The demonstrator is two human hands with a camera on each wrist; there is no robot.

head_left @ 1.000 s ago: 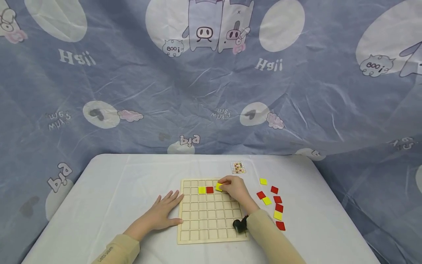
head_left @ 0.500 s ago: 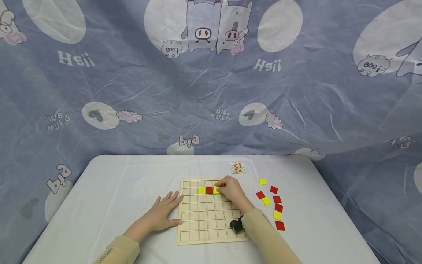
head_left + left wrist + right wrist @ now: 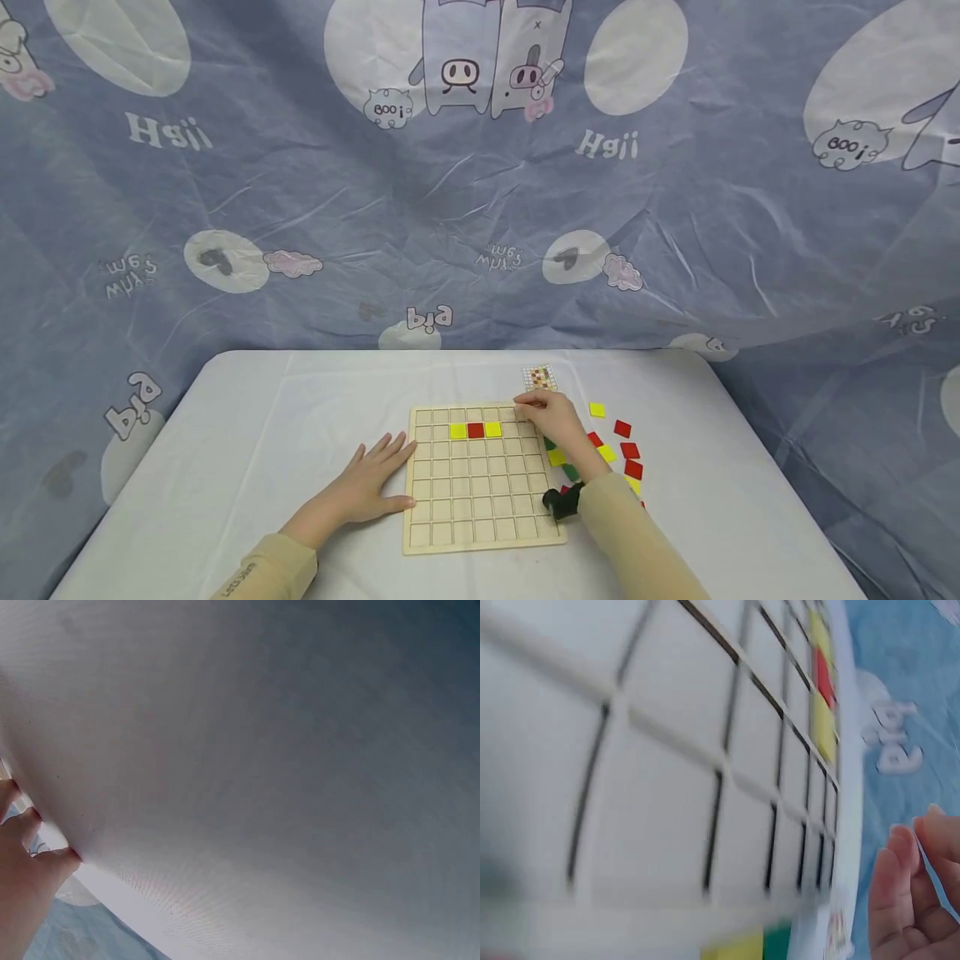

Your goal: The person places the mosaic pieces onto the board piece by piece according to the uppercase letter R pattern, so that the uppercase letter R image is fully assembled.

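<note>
A wooden grid board (image 3: 481,488) lies on the white table. In its second row from the back sit a yellow tile (image 3: 457,431), a red tile (image 3: 476,430) and another yellow tile (image 3: 492,429), side by side. My left hand (image 3: 365,483) rests with spread fingers at the board's left edge, index finger and thumb touching it. Above the back right corner is my right hand (image 3: 553,417). The right wrist view shows that hand (image 3: 915,892) with loosely bent fingers and nothing seen between them.
Loose red tiles (image 3: 622,428), yellow tiles (image 3: 597,410) and green tiles (image 3: 571,472) lie right of the board, some partly behind the right arm. A small printed pattern card (image 3: 539,377) lies behind the board. A black camera (image 3: 561,502) sits at the right wrist.
My right hand has set the second yellow tile down into the cell beside the red one, let go, and moved right and up. The left hand stays put.
</note>
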